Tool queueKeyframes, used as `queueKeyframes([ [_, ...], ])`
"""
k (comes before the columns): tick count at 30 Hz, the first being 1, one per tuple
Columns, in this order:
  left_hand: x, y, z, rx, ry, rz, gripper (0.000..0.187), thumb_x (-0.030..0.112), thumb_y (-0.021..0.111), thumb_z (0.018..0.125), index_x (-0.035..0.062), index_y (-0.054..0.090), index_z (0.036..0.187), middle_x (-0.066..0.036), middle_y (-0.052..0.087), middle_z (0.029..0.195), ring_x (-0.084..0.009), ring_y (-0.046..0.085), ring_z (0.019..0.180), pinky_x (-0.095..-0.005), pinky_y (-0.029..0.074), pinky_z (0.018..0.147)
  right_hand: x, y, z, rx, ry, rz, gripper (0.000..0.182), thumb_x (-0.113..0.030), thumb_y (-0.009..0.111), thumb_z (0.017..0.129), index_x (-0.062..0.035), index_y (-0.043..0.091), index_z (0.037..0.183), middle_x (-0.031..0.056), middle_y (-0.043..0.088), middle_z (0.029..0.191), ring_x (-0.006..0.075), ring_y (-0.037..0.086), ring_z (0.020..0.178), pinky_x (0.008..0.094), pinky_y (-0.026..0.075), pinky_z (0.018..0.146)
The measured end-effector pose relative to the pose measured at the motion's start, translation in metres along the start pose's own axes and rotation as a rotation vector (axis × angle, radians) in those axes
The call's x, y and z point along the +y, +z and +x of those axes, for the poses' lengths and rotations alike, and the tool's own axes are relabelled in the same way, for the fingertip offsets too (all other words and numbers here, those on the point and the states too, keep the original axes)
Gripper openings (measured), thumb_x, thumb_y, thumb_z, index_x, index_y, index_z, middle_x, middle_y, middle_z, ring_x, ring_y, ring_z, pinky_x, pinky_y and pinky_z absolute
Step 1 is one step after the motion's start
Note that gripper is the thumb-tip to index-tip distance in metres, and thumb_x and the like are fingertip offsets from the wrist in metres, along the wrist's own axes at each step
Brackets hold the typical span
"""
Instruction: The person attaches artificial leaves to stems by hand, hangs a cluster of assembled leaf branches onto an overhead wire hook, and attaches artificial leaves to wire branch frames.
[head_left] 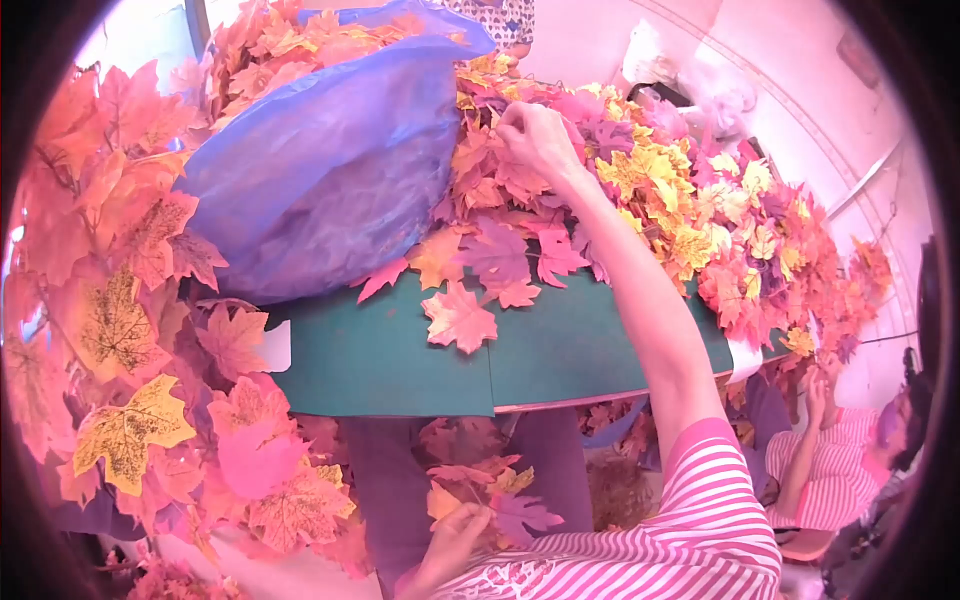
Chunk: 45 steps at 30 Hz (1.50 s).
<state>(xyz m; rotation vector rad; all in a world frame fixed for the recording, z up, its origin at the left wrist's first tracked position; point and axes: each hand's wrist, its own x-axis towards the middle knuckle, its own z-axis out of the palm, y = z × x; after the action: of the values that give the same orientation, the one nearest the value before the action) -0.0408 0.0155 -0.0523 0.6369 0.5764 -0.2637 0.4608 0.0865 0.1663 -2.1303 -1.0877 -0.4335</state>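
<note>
My left hand (455,540) is low over my lap, fingers closed around a small bunch of artificial maple leaves (525,512) in orange, yellow and purple. Stretched across the green tabletop (570,345), my right hand (540,140) has its fingers bent and pinched together at the far heap of artificial leaves (650,175). What sits between those fingertips is too small to make out. A loose pale orange maple leaf (460,316) lies at the heap's near edge.
A large blue plastic bag (330,170) stands on the table's left, leaves piled behind it. Big orange leaf branches (130,320) crowd the left side. A person in a striped shirt (835,460) is at the right; patterned clothing (510,22) of another shows at the top.
</note>
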Motion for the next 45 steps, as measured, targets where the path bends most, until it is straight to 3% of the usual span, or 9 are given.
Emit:
queueKeyframes([
  [9, 0.034, 0.024, -0.016, 0.007, 0.206, 0.162, 0.038, 0.014, 0.056, 0.101, -0.0032, 0.052, 0.135, -0.009, 0.066, 0.110, -0.0170, 0.065, 0.103, -0.0289, 0.053, 0.088, -0.017, -0.022, -0.016, -0.018, 0.020, 0.048, 0.013, -0.012, 0.071, 0.077, -0.0020, 0.073, 0.086, 0.0136, 0.072, 0.081, 0.0226, 0.070, 0.076, 0.0337, 0.054, 0.072],
  [11, 0.054, 0.033, -0.023, 0.045, 0.200, 0.210, 0.044, 0.013, 0.057, 0.100, -0.0038, 0.048, 0.140, -0.009, 0.063, 0.120, -0.0174, 0.064, 0.106, -0.0287, 0.052, 0.091, 0.019, -0.017, -0.001, 0.235, -0.451, -0.070, 0.016, -0.012, 0.075, 0.077, 0.0020, 0.068, 0.078, 0.0177, 0.067, 0.067, 0.0285, 0.066, 0.061, 0.0375, 0.051, 0.060],
  [17, 0.055, 0.026, -0.019, 0.025, 0.255, 0.158, 0.047, 0.014, 0.059, 0.100, -0.0014, 0.045, 0.143, -0.007, 0.064, 0.108, -0.0184, 0.065, 0.105, -0.0307, 0.052, 0.092, -0.076, -0.083, -0.079, -0.141, 0.104, 0.558, 0.020, -0.021, 0.073, 0.091, -0.0017, 0.066, 0.093, 0.0070, 0.072, 0.084, 0.0129, 0.067, 0.070, 0.0270, 0.056, 0.063],
  [22, 0.055, 0.027, -0.021, -0.036, 0.177, 0.065, 0.050, 0.019, 0.057, 0.101, 0.0015, 0.041, 0.145, -0.010, 0.065, 0.114, -0.0193, 0.065, 0.105, -0.0314, 0.052, 0.092, -0.157, -0.124, -0.217, -0.281, -0.331, 0.032, 0.024, -0.016, 0.076, 0.080, -0.0044, 0.059, 0.069, 0.0099, 0.069, 0.077, 0.0245, 0.068, 0.071, 0.0425, 0.054, 0.078],
  [24, 0.050, 0.026, -0.018, -0.060, 0.177, 0.073, 0.049, 0.021, 0.056, 0.102, 0.0029, 0.041, 0.145, -0.011, 0.066, 0.117, -0.0173, 0.065, 0.105, -0.0278, 0.051, 0.090, -0.159, -0.118, -0.259, -0.448, -0.434, 0.319, 0.024, -0.013, 0.077, 0.077, -0.0054, 0.059, 0.065, 0.0130, 0.070, 0.078, 0.0304, 0.070, 0.080, 0.0523, 0.045, 0.095],
  [29, 0.046, 0.032, -0.017, -0.040, 0.196, 0.037, 0.037, 0.016, 0.063, 0.098, 0.0023, 0.055, 0.131, -0.008, 0.069, 0.109, -0.0108, 0.066, 0.096, -0.0205, 0.050, 0.075, -0.159, -0.088, -0.363, -0.955, -0.025, 1.370, 0.016, -0.007, 0.074, 0.082, -0.0024, 0.063, 0.072, 0.0090, 0.069, 0.079, 0.0256, 0.069, 0.079, 0.0448, 0.049, 0.097],
  [33, 0.052, 0.038, -0.022, -0.008, 0.187, 0.069, 0.022, 0.014, 0.065, 0.096, 0.0031, 0.062, 0.115, -0.006, 0.070, 0.098, -0.0087, 0.065, 0.085, -0.0194, 0.048, 0.071, -0.166, -0.084, -0.401, -0.584, 0.395, 0.935, 0.013, -0.002, 0.073, 0.081, 0.0016, 0.061, 0.086, 0.0098, 0.061, 0.083, 0.0228, 0.062, 0.073, 0.0344, 0.050, 0.069],
  [38, 0.047, 0.047, -0.023, 0.051, 0.282, 0.102, 0.015, 0.012, 0.064, 0.097, 0.0025, 0.061, 0.107, -0.004, 0.067, 0.089, -0.0064, 0.061, 0.075, -0.0173, 0.044, 0.063, -0.180, -0.071, -0.419, -0.396, 0.392, 0.608, 0.013, 0.000, 0.071, 0.083, 0.0022, 0.061, 0.091, 0.0100, 0.061, 0.088, 0.0194, 0.062, 0.076, 0.0297, 0.049, 0.068],
  [45, 0.050, 0.066, -0.029, 0.189, 0.349, 0.085, 0.012, 0.012, 0.062, 0.098, 0.0028, 0.060, 0.105, -0.002, 0.065, 0.089, -0.0035, 0.057, 0.072, -0.0161, 0.041, 0.060, -0.195, -0.062, -0.425, -0.224, 0.865, 0.916, 0.017, 0.000, 0.075, 0.083, 0.0039, 0.063, 0.095, 0.0063, 0.064, 0.089, 0.0089, 0.063, 0.082, 0.0228, 0.053, 0.073],
])
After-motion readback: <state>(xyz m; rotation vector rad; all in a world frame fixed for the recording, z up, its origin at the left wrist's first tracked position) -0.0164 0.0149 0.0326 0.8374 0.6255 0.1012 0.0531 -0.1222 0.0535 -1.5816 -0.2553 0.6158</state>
